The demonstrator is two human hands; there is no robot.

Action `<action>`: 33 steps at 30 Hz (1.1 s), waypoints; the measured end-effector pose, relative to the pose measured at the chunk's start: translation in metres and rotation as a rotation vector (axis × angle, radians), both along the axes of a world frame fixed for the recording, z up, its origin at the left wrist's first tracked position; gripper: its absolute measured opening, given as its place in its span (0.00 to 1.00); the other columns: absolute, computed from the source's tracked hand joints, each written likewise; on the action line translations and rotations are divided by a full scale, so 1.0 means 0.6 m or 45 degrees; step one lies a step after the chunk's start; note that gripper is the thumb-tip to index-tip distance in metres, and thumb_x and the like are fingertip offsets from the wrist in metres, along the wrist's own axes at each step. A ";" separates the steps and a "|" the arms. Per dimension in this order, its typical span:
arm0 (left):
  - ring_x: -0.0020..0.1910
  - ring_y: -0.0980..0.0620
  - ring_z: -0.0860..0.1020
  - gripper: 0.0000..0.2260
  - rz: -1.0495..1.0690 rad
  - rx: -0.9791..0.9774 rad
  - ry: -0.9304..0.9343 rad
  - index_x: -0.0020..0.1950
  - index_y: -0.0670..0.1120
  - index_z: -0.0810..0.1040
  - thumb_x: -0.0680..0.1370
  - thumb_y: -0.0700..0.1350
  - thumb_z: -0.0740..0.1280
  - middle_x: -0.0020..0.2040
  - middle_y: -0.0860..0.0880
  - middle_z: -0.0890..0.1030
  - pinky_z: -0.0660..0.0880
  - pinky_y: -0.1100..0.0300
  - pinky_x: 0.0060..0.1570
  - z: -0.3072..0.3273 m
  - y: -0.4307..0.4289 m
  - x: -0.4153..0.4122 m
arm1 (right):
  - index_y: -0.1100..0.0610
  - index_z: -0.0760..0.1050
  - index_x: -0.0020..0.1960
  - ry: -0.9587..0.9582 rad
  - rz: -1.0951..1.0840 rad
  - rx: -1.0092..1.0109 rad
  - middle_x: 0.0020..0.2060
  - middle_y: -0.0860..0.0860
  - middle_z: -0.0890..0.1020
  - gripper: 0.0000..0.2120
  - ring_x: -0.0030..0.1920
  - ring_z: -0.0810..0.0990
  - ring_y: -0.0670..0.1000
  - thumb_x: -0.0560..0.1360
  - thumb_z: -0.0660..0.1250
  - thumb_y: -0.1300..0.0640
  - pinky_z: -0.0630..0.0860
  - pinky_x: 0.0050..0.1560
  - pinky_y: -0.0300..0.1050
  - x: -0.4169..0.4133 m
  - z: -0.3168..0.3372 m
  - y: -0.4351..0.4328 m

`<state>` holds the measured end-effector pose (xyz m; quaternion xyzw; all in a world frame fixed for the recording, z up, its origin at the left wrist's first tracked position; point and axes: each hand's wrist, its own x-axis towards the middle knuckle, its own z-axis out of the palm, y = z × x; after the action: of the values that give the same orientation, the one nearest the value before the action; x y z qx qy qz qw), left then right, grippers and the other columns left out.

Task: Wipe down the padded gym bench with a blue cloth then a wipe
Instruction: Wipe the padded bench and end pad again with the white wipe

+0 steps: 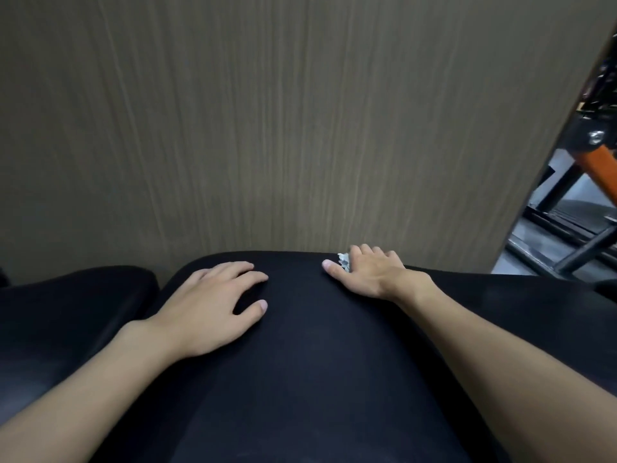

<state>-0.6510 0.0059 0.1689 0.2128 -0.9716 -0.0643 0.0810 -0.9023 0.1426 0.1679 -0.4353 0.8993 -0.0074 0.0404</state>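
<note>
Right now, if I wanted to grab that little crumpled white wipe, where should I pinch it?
Pinch the tuft of the small crumpled whitish wipe poking out between the right hand's thumb and forefinger, coming from the thumb side. The rest lies hidden under that hand pressing on the black padded gym bench, and the brown wood-grain wall probably blocks the far side.

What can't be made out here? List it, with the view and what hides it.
Head view only:
- Wipe: mostly under the right hand; only a crumpled white corner shows.
- Right hand's grip: its fingers dip past the bench's far edge, so pinch or flat press is unclear.
- Blue cloth: nowhere in view.
- Orange-framed machine: cut off by the wooden panel and right edge.
</note>
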 end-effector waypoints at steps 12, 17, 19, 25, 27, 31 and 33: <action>0.73 0.61 0.58 0.30 0.210 -0.007 0.011 0.72 0.62 0.64 0.72 0.69 0.46 0.72 0.63 0.63 0.52 0.50 0.73 -0.003 -0.074 0.147 | 0.55 0.62 0.73 0.007 0.385 -0.016 0.69 0.52 0.69 0.42 0.70 0.66 0.55 0.73 0.43 0.26 0.60 0.68 0.54 0.155 -0.002 -0.204; 0.72 0.59 0.62 0.26 0.244 0.035 0.101 0.69 0.57 0.71 0.75 0.62 0.51 0.71 0.59 0.67 0.56 0.58 0.73 -0.003 -0.090 0.194 | 0.54 0.59 0.76 0.029 0.571 -0.036 0.73 0.51 0.66 0.41 0.74 0.62 0.54 0.74 0.44 0.27 0.56 0.72 0.53 0.217 -0.004 -0.248; 0.70 0.58 0.65 0.21 0.260 0.044 0.153 0.69 0.52 0.71 0.78 0.56 0.55 0.70 0.57 0.69 0.60 0.59 0.71 -0.002 -0.094 0.210 | 0.54 0.60 0.75 0.030 0.646 -0.064 0.73 0.50 0.67 0.40 0.74 0.61 0.52 0.74 0.44 0.27 0.55 0.73 0.52 0.237 -0.002 -0.260; 0.65 0.55 0.70 0.13 0.393 0.073 0.258 0.63 0.50 0.71 0.79 0.45 0.58 0.64 0.55 0.73 0.66 0.60 0.64 -0.011 -0.091 0.245 | 0.59 0.71 0.67 0.067 0.976 -0.159 0.63 0.54 0.76 0.35 0.68 0.69 0.52 0.78 0.47 0.33 0.56 0.72 0.48 0.332 -0.007 -0.245; 0.64 0.54 0.71 0.12 0.425 0.105 0.282 0.62 0.50 0.71 0.79 0.45 0.57 0.64 0.55 0.73 0.67 0.57 0.63 -0.015 -0.087 0.257 | 0.59 0.71 0.66 0.003 0.971 -0.195 0.63 0.54 0.75 0.34 0.67 0.69 0.53 0.77 0.47 0.33 0.57 0.72 0.47 0.331 -0.006 -0.236; 0.66 0.52 0.70 0.14 0.422 0.068 0.277 0.65 0.48 0.71 0.80 0.43 0.56 0.68 0.52 0.72 0.64 0.60 0.66 -0.017 -0.075 0.264 | 0.56 0.71 0.66 0.036 0.890 -0.177 0.68 0.51 0.71 0.34 0.72 0.63 0.50 0.77 0.44 0.33 0.52 0.75 0.48 0.345 -0.008 -0.230; 0.67 0.51 0.70 0.15 0.434 0.070 0.278 0.66 0.46 0.72 0.80 0.42 0.56 0.69 0.51 0.72 0.62 0.60 0.67 -0.015 -0.069 0.263 | 0.56 0.72 0.59 0.049 0.922 -0.184 0.65 0.51 0.73 0.29 0.70 0.65 0.49 0.78 0.47 0.35 0.53 0.74 0.47 0.365 -0.013 -0.217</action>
<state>-0.4934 -0.0352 0.1599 0.3682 -0.9048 -0.0987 0.1897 -0.6833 0.0125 0.1599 -0.7273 0.6846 -0.0478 -0.0074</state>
